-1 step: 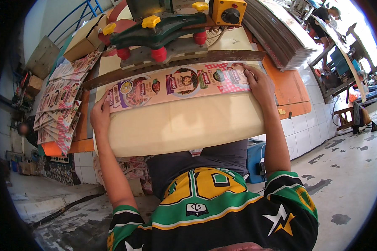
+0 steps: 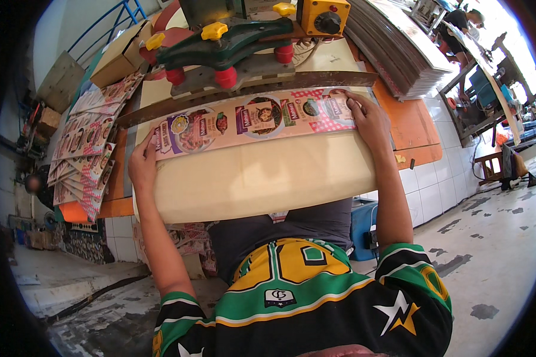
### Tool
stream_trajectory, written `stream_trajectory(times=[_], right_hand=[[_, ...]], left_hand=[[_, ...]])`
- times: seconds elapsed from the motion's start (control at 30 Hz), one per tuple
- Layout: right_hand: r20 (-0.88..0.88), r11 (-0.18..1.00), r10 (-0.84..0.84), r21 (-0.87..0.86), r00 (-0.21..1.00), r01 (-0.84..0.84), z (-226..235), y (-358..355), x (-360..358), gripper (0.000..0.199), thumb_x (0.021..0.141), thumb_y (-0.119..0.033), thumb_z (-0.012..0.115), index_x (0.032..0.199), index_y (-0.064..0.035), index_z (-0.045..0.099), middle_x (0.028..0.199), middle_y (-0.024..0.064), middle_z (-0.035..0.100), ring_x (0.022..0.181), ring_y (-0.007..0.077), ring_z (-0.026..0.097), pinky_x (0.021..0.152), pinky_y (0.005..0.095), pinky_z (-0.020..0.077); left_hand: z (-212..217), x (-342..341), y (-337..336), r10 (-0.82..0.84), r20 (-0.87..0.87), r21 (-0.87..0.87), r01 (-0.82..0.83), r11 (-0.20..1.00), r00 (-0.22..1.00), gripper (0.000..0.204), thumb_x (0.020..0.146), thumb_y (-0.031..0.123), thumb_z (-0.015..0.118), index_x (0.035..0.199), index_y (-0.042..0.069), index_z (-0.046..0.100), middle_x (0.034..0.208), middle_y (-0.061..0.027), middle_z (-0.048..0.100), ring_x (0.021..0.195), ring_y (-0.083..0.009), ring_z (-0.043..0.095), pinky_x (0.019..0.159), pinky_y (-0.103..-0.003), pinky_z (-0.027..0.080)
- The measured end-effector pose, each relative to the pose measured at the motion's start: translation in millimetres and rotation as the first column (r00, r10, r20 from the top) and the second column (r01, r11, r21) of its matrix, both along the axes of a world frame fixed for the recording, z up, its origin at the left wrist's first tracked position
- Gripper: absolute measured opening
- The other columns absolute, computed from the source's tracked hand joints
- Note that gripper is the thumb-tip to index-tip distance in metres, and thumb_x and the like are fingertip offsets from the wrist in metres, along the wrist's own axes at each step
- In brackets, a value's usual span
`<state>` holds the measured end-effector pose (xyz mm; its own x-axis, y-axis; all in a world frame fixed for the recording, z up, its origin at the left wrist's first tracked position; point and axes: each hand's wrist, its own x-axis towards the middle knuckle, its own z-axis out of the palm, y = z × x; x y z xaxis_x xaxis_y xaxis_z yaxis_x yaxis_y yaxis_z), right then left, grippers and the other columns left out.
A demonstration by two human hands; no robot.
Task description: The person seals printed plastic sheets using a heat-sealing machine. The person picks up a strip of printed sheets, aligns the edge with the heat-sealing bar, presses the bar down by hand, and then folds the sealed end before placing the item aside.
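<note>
A long printed strip (image 2: pixel 226 123), pink with food pictures and a red checked pattern, lies in front of me on a smooth cream board (image 2: pixel 262 178). My left hand (image 2: pixel 142 162) grips its left end, fingers bent round the edge. At the other end my right hand (image 2: pixel 370 122) pinches the strip, thumb on top and the lower fingers out of sight. The strip's far edge lies along a long brown metal bar (image 2: pixel 339 78). Above that bar stands a machine with a dark green clamp frame (image 2: pixel 232 44), yellow knobs and red collars.
Printed strips lie in an uneven pile (image 2: pixel 83 143) on the orange table's left, near an open cardboard box (image 2: pixel 119 53). A yellow control box (image 2: pixel 326 18) with a black dial sits by the machine. Tall stacked sheets (image 2: pixel 399 50) stand at right. Far right, a person (image 2: pixel 458 30) works.
</note>
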<state>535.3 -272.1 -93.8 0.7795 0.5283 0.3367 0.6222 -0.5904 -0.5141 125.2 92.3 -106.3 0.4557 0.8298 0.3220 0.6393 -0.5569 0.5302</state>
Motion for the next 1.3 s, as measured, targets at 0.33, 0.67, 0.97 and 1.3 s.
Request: stream_trajectory(times=[0.33, 0.67, 0.97, 1.3], right_hand=[[-0.087, 0.991, 0.062, 0.122, 0.994, -0.051, -0.7, -3.9, 2.4, 0.028, 0.099, -0.031, 0.066, 0.124, -0.0208, 0.076, 0.069, 0.0097, 0.064, 0.064, 0.0212, 0.061, 0.063, 0.0372, 0.0459], [-0.108, 0.973, 0.136, 0.200, 0.985, -0.112, -5.3, -5.7, 6.8, 0.029, 0.099, -0.027, 0.067, 0.124, -0.0162, 0.075, 0.065, 0.0043, 0.055, 0.060, 0.0146, 0.050, 0.059, 0.0324, 0.0402], [-0.350, 0.915, 0.248, 0.390, 0.903, -0.100, -12.0, -11.5, 9.5, 0.052, 0.098, -0.022, 0.072, 0.144, -0.0022, 0.056, 0.071, 0.0004, 0.060, 0.065, 0.0070, 0.053, 0.059, 0.0247, 0.0392], [-0.597, 0.724, 0.526, 0.688, 0.606, 0.051, 10.4, -44.3, -8.6, 0.046, 0.098, -0.017, 0.071, 0.136, 0.0047, 0.056, 0.098, 0.0079, 0.073, 0.084, 0.0086, 0.067, 0.078, 0.0217, 0.0532]], left_hand=[[5.0, 3.2, -5.4, 0.040, 0.016, -0.058, -0.039, 0.998, 0.999, 0.037, 0.105, 0.038, 0.057, 0.135, 0.021, 0.070, 0.112, -0.0226, 0.073, 0.101, -0.0346, 0.071, 0.088, -0.038, 0.052], [3.8, 0.0, -4.0, -0.019, 0.134, -0.098, 0.032, 0.995, 0.991, 0.036, 0.103, 0.032, 0.061, 0.131, 0.012, 0.071, 0.113, -0.0185, 0.075, 0.096, -0.0228, 0.071, 0.087, -0.033, 0.052], [-6.0, -8.6, 2.0, -0.042, 0.225, -0.062, 0.058, 0.996, 0.973, 0.038, 0.101, 0.031, 0.065, 0.131, 0.009, 0.071, 0.101, -0.0120, 0.075, 0.080, -0.0131, 0.059, 0.076, -0.029, 0.049], [5.1, -16.7, -44.4, 0.054, 0.368, 0.003, -0.060, 0.998, 0.928, 0.043, 0.097, 0.019, 0.073, 0.138, 0.007, 0.066, 0.072, 0.0034, 0.038, 0.067, -0.0084, 0.037, 0.060, -0.026, 0.034]])
